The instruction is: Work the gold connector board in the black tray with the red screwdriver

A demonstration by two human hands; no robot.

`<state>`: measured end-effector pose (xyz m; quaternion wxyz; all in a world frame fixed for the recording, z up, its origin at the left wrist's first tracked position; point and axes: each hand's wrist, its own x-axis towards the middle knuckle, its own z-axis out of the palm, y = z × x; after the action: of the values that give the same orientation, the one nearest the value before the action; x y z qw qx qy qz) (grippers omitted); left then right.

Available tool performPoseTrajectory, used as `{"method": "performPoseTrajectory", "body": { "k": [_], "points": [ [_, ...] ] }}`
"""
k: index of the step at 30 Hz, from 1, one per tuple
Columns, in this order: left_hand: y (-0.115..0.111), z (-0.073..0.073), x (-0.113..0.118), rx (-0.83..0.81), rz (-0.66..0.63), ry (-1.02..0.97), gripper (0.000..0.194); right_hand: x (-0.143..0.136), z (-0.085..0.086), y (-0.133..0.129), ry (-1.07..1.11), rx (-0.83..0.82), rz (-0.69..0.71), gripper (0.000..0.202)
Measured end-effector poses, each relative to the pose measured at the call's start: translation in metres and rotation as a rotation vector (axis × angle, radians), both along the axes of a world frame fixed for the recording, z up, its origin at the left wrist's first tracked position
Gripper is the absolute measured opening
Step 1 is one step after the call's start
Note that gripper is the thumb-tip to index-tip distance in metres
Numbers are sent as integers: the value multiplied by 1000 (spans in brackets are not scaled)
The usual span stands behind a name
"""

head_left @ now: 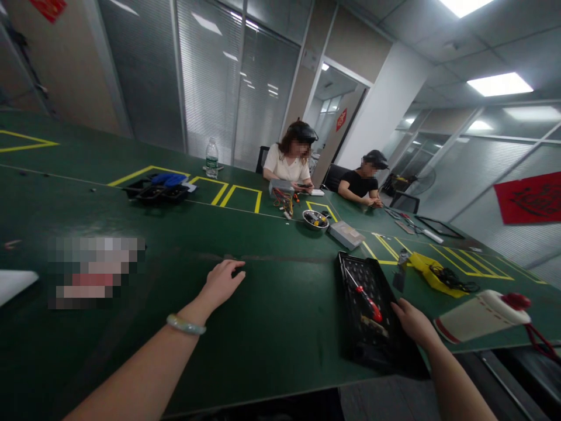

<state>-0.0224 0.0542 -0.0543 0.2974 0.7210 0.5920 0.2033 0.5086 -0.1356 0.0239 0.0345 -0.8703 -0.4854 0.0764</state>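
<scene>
My right hand (415, 323) grips the right side of a black plastic tray (401, 345), which lies near the table's front edge. In the tray is a screwdriver (368, 303) with a red handle, beside a small brownish piece (374, 325) that I cannot make out. My left hand (222, 285), with a bracelet at the wrist, is low over the green table (272, 316) to the left of the tray. Its fingers are stretched forward, thumb apart, and a dark patch shows beneath them.
Right of the tray stand a white bottle (482, 316) with a red cap and a yellow bin (432, 278) with black cables. Beyond are a grey box (346, 235), a metal bowl (315, 220) and a power supply (281, 188). Two people sit across the table.
</scene>
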Motion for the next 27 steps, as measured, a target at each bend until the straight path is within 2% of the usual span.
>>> {"method": "performPoseTrajectory", "body": {
  "k": [4,7,11,15,20,27],
  "points": [
    [1,1,1,-13,17,-17,52,-53,3,8,-24,87,81,38],
    [1,2,2,-16,25,-42,54,-104,2,20,5,94,122,34],
    [-2,4,3,0,9,-114,61,-170,-1,46,80,93,192,36],
    [-8,6,7,45,-44,-196,63,-220,-8,79,136,88,238,33],
    [-14,7,12,42,-40,-212,67,-254,-20,110,171,90,273,37],
    [-2,4,15,-15,46,-162,74,-264,-34,131,200,69,272,37]
  ]
}}
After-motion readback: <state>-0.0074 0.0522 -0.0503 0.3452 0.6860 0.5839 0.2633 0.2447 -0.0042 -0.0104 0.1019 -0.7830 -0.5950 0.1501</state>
